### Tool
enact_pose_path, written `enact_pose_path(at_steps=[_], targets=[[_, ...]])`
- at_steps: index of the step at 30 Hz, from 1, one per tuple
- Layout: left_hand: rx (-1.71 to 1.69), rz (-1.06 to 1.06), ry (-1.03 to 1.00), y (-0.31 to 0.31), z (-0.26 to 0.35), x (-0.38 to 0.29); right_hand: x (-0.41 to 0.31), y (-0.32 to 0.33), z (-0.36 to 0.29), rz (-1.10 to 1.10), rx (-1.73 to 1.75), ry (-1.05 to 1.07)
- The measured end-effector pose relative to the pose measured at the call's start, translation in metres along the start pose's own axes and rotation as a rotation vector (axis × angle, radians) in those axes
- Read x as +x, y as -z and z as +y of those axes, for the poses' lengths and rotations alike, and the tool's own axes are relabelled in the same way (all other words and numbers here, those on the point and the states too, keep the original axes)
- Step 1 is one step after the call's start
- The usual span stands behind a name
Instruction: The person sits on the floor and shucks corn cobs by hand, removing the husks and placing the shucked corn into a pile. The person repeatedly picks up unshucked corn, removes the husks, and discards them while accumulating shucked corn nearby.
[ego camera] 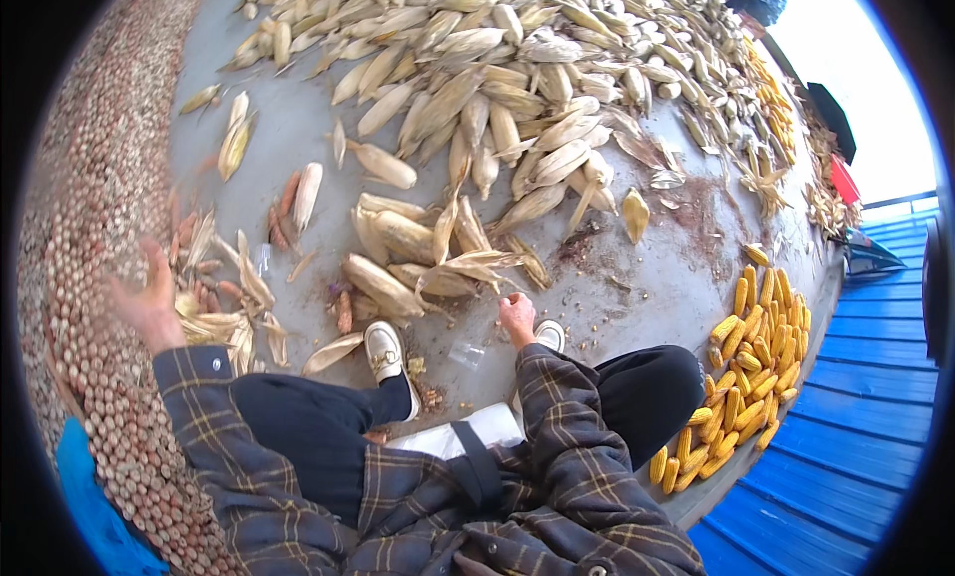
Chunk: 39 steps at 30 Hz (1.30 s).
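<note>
My left hand [153, 300], blurred, is held out at the left with its fingers apart and nothing seen in it. Below and beside it lie loose corn husks [254, 277] and reddish cobs [280, 229]. Near the middle, my right hand [517, 315] is closed in front of the right shoe. Its fingertips meet the narrow end of a dry corn husk [477, 263]; the grip itself is partly hidden. Unhusked corn ears [384, 285] lie just left of and beyond this hand. Husked yellow corn ears [761, 360] are piled at the right, past my knee.
A large heap of unhusked corn [522, 61] covers the far floor. Many cobs [112, 292] form a bank along the left. A clear plastic piece [466, 354] lies between the shoes [384, 348]. Blue metal roofing [843, 397] borders the floor's right edge; blue plastic [93, 494] lies lower left.
</note>
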<state>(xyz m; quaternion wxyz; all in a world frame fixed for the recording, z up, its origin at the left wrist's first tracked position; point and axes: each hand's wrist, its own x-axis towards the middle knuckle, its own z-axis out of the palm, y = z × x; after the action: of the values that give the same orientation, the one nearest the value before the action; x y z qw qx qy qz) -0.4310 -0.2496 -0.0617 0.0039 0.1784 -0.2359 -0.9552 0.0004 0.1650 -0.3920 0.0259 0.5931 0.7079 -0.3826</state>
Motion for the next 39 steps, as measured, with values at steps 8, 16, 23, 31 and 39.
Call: enact_pose_path(at_steps=[8,16,23,31,39], targets=[[0.594,-0.181,0.191,-0.069,-0.100,-0.045,0.051,-0.041,-0.004,-0.101,0.330,0.148],[0.838,-0.396,0.367,-0.103,-0.193,-0.111,0.011,0.007,-0.101,-0.657,0.773,-0.010],[1.117,-0.621,0.387,-0.085,-0.251,-0.121,0.005,0.076,-0.153,-0.663,0.701,0.095],[1.007,-0.571,0.288,-0.086,-0.314,-0.133,-0.086,0.243,-0.226,-0.688,0.292,0.838],[0.560,-0.487,0.238,-0.098,-0.301,-0.158,-0.128,0.240,-0.207,-0.200,-0.006,1.002]])
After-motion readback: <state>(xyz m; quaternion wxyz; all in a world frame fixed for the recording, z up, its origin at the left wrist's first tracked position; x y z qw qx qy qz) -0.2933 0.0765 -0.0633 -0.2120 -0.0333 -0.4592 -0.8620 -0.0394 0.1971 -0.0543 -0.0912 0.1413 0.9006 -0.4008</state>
